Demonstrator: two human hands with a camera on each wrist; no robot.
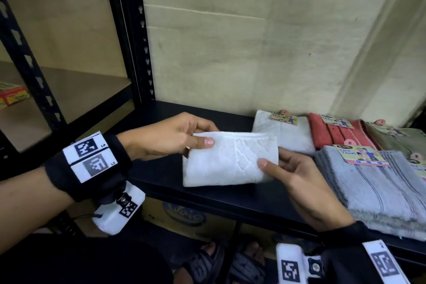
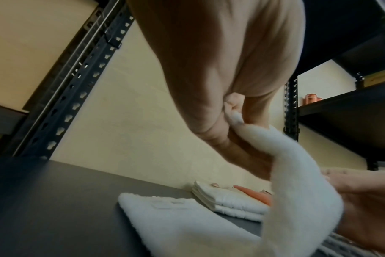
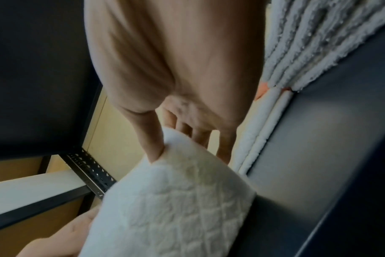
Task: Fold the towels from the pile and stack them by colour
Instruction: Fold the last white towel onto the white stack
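Observation:
A white towel (image 1: 228, 159) with a stitched diamond pattern, folded small, is held between both hands over the black shelf (image 1: 161, 175). My left hand (image 1: 202, 136) pinches its upper left corner, thumb on top. My right hand (image 1: 268, 165) pinches its right edge, thumb on top and fingers behind. In the left wrist view the white towel (image 2: 297, 191) rises from the shelf to my left hand's fingertips (image 2: 231, 111), with its lower part lying flat. In the right wrist view my right thumb (image 3: 152, 147) presses into the towel (image 3: 176, 208).
A folded white stack (image 1: 283, 134) lies against the wall just behind the held towel. To its right are red towels (image 1: 334, 134) and an olive towel (image 1: 396, 140). A grey striped stack (image 1: 380, 187) with a paper label sits at the front right. A black upright post (image 1: 138, 53) stands left.

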